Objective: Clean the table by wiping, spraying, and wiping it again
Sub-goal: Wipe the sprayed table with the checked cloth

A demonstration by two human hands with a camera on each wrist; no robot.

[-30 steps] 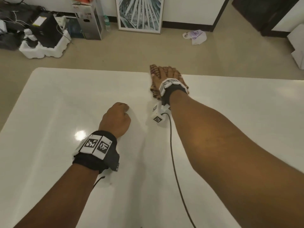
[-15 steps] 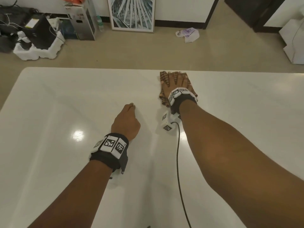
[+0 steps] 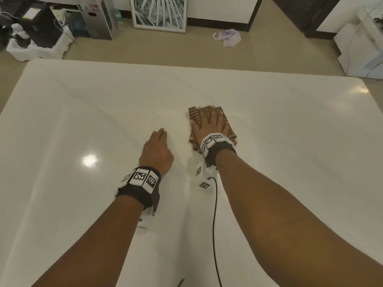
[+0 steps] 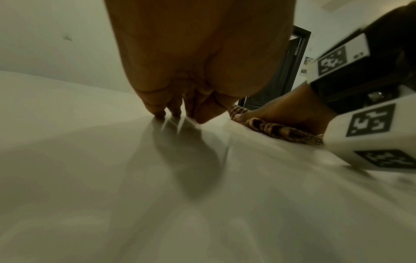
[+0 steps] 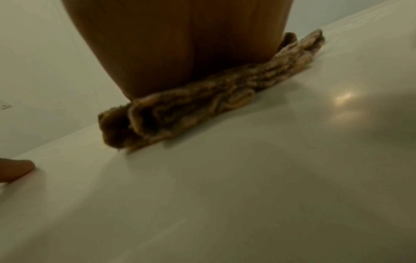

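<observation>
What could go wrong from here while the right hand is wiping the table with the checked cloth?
The cloth lies bunched under the flat right hand, so folds may skip patches of the table. The black cable trailing across the table beside the right forearm could snag or drag through the wiped area. The left hand rests fingertips on the surface, possibly leaving smudges.

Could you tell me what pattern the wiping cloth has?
Brown-and-tan checked woven cloth; clearest in the head view.
</observation>
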